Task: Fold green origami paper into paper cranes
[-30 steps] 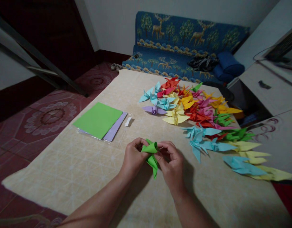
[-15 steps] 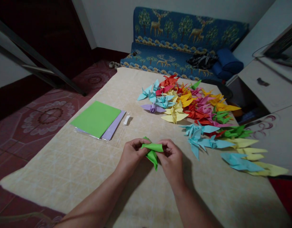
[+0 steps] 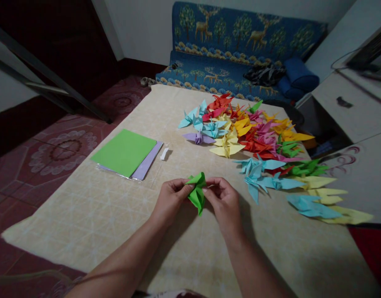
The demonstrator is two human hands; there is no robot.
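A piece of folded green origami paper point(image 3: 197, 194) is held above the table between my two hands, its flaps pointing away from me and back toward me. My left hand point(image 3: 171, 198) pinches its left side, thumb on top. My right hand point(image 3: 223, 200) grips the right edge between thumb and fingers, the other fingers curled in. To the right lie many finished paper cranes, among them a light blue crane point(image 3: 255, 180), a pale yellow crane point(image 3: 227, 145) and a purple crane point(image 3: 198, 138).
A pack of square paper point(image 3: 125, 153), green on top and purple beneath, lies left on the cloth-covered table point(image 3: 85, 215). Beside it is a small white slip point(image 3: 164, 154). Behind the table stands a blue patterned sofa point(image 3: 215, 66); a white cabinet point(image 3: 358, 165) is at the right.
The green paper's crosswise flap has been turned up, so the piece now points lengthwise away from me. Both hands keep their pinch in nearly the same place.
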